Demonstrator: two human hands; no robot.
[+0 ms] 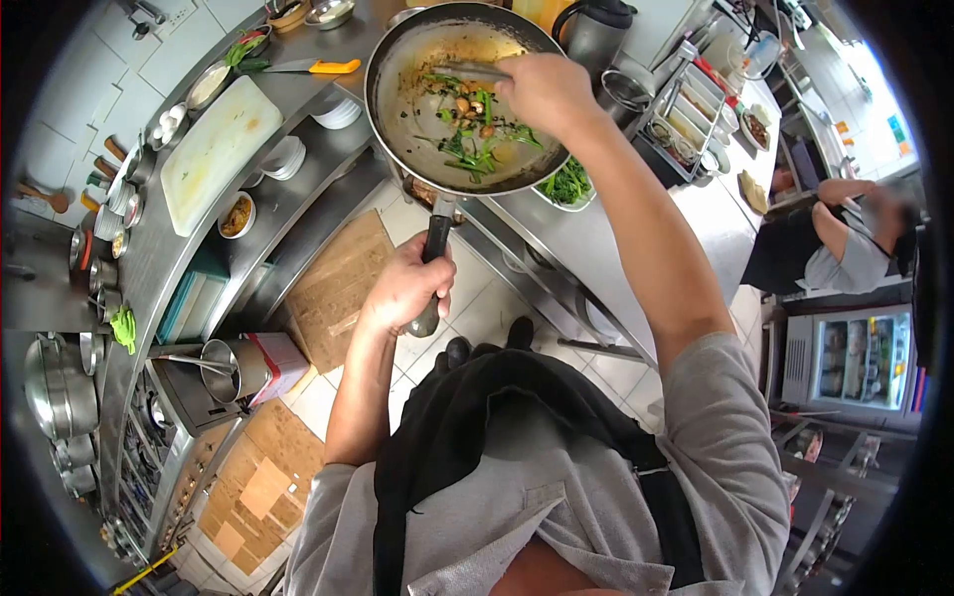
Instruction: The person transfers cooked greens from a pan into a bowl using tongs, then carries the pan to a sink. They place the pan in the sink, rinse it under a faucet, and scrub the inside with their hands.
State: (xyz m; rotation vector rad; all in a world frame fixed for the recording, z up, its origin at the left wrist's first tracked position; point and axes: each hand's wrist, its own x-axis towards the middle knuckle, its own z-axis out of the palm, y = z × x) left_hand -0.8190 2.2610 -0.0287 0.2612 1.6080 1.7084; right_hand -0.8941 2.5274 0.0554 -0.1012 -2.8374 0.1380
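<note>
My left hand [409, 283] is wrapped round the black handle [437, 236] of a large frying pan [409, 124], lifted above the corner of the steel counter. Inside the pan lie wilted green leaves and stems [472, 157] and brown mushroom-like pieces [467, 106], with dark bits stuck to its base. Closed on a slim metal utensil [469, 68], my right hand [547, 91] reaches over the pan's far right side. The utensil's tip points left among the food, and its working end is hard to make out. A dish of leafy greens [566, 186] shows partly beneath the pan's right edge.
On the left counter are a white cutting board [221, 154], a yellow-handled knife [313, 67] and eggs [169, 124]. Stacked plates [285, 157] fill a shelf below. Condiment trays [686, 119] stand at right; another person [835, 238] is beyond them.
</note>
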